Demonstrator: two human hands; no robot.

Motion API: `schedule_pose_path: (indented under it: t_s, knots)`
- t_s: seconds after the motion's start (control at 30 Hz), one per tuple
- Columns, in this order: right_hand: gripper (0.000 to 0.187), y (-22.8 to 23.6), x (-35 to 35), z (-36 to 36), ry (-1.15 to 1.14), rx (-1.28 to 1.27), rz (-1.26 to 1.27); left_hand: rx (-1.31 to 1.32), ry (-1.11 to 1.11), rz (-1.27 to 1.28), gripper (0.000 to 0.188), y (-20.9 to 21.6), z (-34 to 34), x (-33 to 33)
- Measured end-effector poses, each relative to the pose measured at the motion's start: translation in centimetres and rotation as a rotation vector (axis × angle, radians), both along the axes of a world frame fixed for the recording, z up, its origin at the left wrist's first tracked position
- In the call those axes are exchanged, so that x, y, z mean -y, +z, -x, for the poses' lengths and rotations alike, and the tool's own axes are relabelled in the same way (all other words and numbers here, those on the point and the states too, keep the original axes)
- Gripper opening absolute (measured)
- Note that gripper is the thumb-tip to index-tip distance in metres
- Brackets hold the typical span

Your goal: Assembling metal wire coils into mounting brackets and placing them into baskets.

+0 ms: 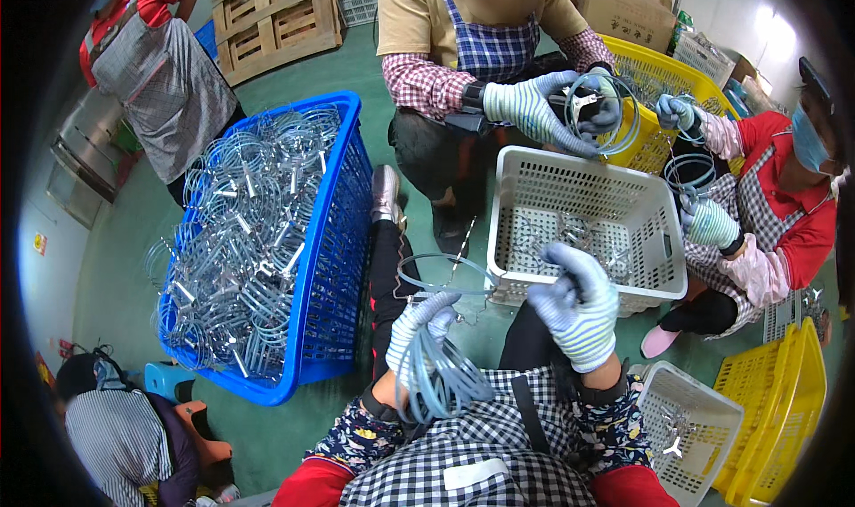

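Fingers (pixel 436 307) of the left hand (pixel 419 333), gloved in stripes, look pinched on one blue-grey cable loop (pixel 441 257) near its metal bits, with the ring sticking out toward twelve o'clock. A whole bunch of cable loops (pixel 447 387) hangs at that palm and wrist, around five o'clock; can't tell if it's gripped or just slung there. Right hand (pixel 583 315), over at three, is up with fingers half curled and nothing I can spot in it.

Handling-wise, I'd guess each loop is light, springy and smooth, so it'd probably twist if you grab the curve. I'd pinch it by the metal end. Hard to see these breaking, but I bet they tangle like crazy.

Further out from the left hand: grey slotted crate (pixel 614 182) at two o'clock, small metal parts (pixel 574 231) in the bottom. Big blue basket (pixel 334 271) at ten, heaped with coiled loops (pixel 254 240). At one o'clock, a co-worker's gloved hands (pixel 530 110) hold another coil (pixel 636 128) above the crate's far edge.
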State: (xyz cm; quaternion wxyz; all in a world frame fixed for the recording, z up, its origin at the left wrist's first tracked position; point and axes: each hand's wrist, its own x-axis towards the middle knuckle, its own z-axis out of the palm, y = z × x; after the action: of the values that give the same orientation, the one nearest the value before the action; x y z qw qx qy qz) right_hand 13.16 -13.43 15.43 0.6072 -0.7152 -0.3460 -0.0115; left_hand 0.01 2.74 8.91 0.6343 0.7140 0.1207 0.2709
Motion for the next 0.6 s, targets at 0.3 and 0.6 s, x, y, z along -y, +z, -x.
schedule_pose_path:
  t_s: [0.3,0.6]
  knots:
    - [0.058,-3.0,-1.8,1.5,0.157,0.248,0.195,-0.077,-0.025,0.468,0.052,2.1,-0.8,2.3]
    - [0.026,1.4,0.4,4.8,0.553,0.110,0.280,-0.088,0.069,0.373,0.038,0.3,-0.8,1.0]
